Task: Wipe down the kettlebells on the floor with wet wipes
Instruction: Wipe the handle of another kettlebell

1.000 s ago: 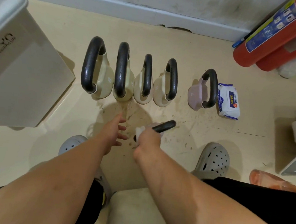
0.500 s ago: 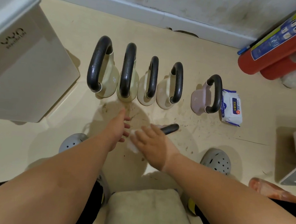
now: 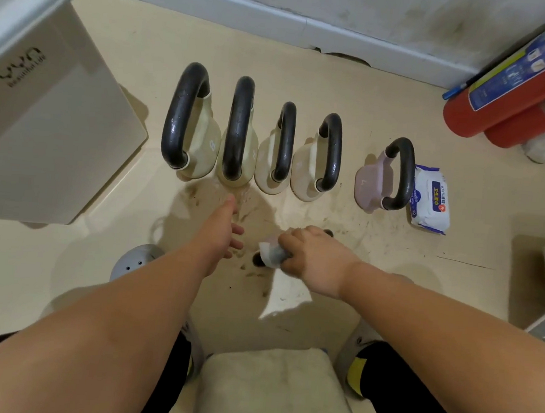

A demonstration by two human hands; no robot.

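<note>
Five black-handled kettlebells [image 3: 238,129] abreast; wet wipe [image 3: 269,254] in curled right hand [image 3: 312,257], left hand [image 3: 220,235] slack, empty.

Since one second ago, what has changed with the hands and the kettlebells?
The right hand, gripping the wet wipe on the near kettlebell's black handle, turned over it and now covers most of it; earlier the handle's far end stuck out to the right. The left hand stayed open beside it, holding nothing. The five upright kettlebells and the wet wipe pack did not move.
</note>
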